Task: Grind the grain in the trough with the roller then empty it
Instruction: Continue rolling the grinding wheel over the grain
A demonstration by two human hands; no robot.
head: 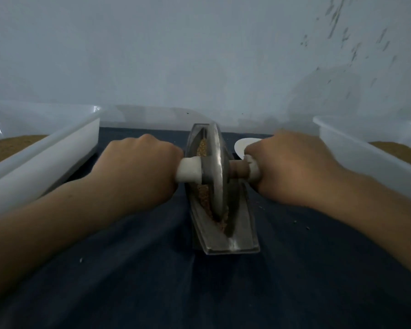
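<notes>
Fingers: those of the left hand [140,167] were curled [173,160] tight round the white left handle [189,170] of the roller; those of the right hand [292,165] were wrapped [252,148] round the white right handle [254,169], with both palms facing down.
Roller: a grey metal disc-shaped roller [217,167] stood upright on its edge in the trough, at about the middle of its length, with a brown axle stub [239,169] showing between the disc and the right handle.
Trough: a narrow, boat-shaped grey metal trough [226,243] lay lengthwise from near to far on the surface, between the two forearms.
Grain: tan crushed grain [202,148] lay in the trough's channel, visible both beyond the disc and on its near side.
Surface: a dark blue cloth [152,269] covered it, creased, with a few pale crumbs [81,259] scattered about.
Left tub: a translucent white plastic tub [45,162] sat to the left, holding tan ground material [7,146].
Right tub: a similar translucent white plastic tub [365,148] sat to the right, also holding tan material [399,151].
White object: a flat, rounded white piece [241,147] lay just beyond the right hand, partly hidden by it.
Wall: a pale grey-blue wall [199,55] rose at the far side, flecked with dark marks at the upper right.
</notes>
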